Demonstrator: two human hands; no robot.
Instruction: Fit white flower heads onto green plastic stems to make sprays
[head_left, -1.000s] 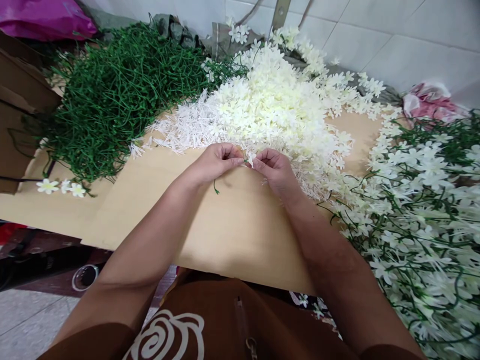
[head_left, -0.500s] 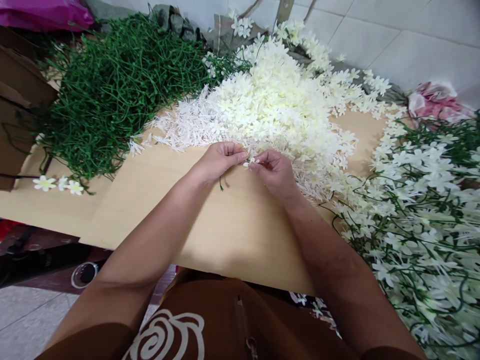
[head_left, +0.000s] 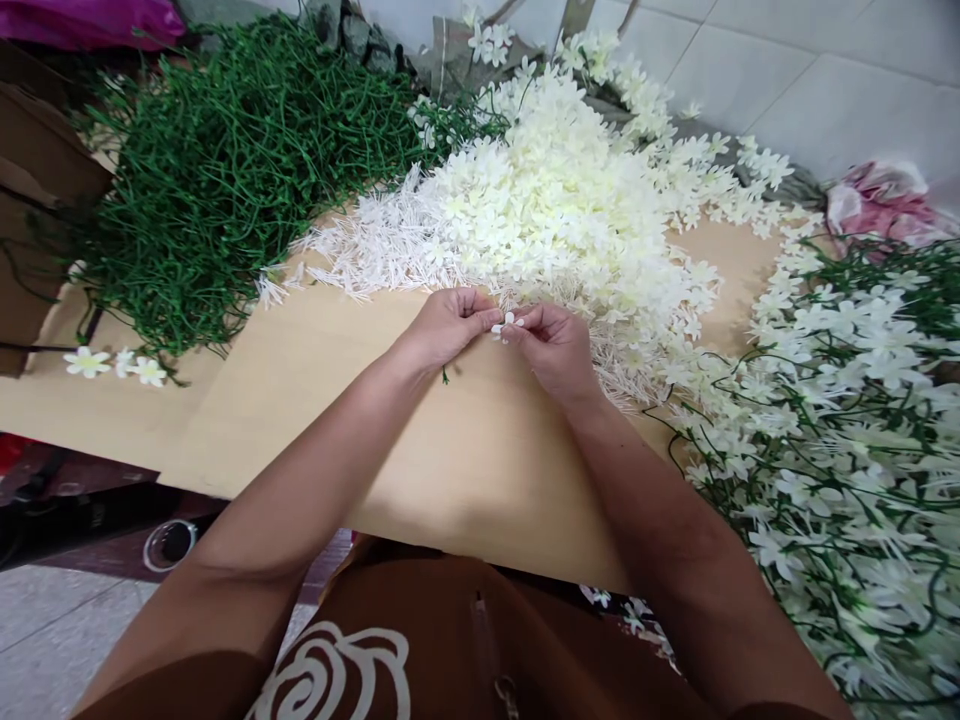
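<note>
At far left I see one brown cardboard box [head_left: 34, 215] and, just right of it, three loose white flowers [head_left: 88, 362] with yellowish centres, lying in a short row. Behind them rises one big tangled heap of dark green plastic stems [head_left: 255, 170], too many to count.

Next comes the left hand [head_left: 461, 322], thumb and fingertips nearly together, pinching one thin green stem [head_left: 445, 376] over the cardboard sheet [head_left: 457, 470]. Only the stem's lower end shows, below the hand; it points down toward the sheet's near edge. The hand hides the rest, so I can't follow its full long axis.

Between the two hands I have one small white artificial flower [head_left: 508, 325], petals spread, its centre too small to make out. I can't tell which way its axis runs. The right hand [head_left: 551, 335] has its thumb and forefinger closed on it, the other fingers curled.

Beyond the hands lie white filaments [head_left: 375, 245] and one mound of cream-white blossoms [head_left: 562, 190], both uncountable. At far right I get one pile of stemmed white flowers [head_left: 847, 480].
</note>
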